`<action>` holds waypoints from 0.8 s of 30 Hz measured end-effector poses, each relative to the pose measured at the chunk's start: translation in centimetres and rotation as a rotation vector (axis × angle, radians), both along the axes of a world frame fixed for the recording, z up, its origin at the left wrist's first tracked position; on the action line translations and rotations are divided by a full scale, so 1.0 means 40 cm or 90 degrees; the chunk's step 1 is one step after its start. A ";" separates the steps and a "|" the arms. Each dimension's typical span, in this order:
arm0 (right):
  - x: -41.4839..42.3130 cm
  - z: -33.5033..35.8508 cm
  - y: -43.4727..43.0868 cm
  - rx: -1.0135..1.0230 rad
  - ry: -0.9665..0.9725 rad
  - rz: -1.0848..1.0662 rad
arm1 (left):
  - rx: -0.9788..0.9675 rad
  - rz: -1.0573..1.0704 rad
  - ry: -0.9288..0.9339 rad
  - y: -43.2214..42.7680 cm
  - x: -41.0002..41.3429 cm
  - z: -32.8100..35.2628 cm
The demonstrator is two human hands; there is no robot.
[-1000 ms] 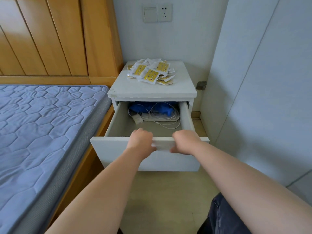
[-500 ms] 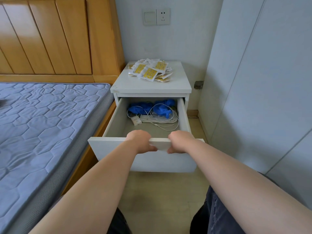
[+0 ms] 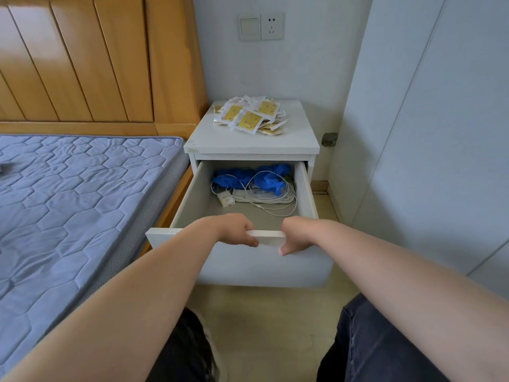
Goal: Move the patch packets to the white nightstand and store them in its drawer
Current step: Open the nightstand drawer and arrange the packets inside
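Both hands are on the drawer of the white nightstand, and it stands wide open. The left hand curls over the top edge of the drawer front, thumb pressed against the outer face. The right hand grips the same edge just beside it, thumb pointing down on the front panel. The fingers of both hook inside, out of sight.

Up on the nightstand top, towards the back, sits the loose heap of patch packets: white sachets with yellow panels dotted with small round marks. Any print on them is too small to read. None of them is in the drawer.

Inside the drawer, at the rear, lie crumpled blue items, a tangle of white cables, a white power strip and a small white box whose label can't be made out.

To the left is a blue quilted mattress against a wooden headboard. On the wall above the nightstand are a switch and a socket. Dark trousers show at the bottom
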State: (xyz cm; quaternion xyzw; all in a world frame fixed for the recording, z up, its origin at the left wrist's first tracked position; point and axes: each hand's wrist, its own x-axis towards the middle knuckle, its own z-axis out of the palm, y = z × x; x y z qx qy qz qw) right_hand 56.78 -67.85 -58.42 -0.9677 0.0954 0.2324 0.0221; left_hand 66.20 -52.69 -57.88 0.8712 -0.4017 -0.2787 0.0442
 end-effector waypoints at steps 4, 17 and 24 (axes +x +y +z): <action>0.045 0.044 -0.034 0.189 0.125 -0.047 | -0.021 -0.015 0.123 -0.004 0.042 0.025; 0.320 0.071 -0.170 0.357 -0.320 -0.198 | -0.344 0.194 -0.093 -0.142 0.322 0.071; 0.508 0.115 -0.275 0.204 -0.593 -0.214 | -0.318 0.198 -0.263 -0.243 0.538 0.120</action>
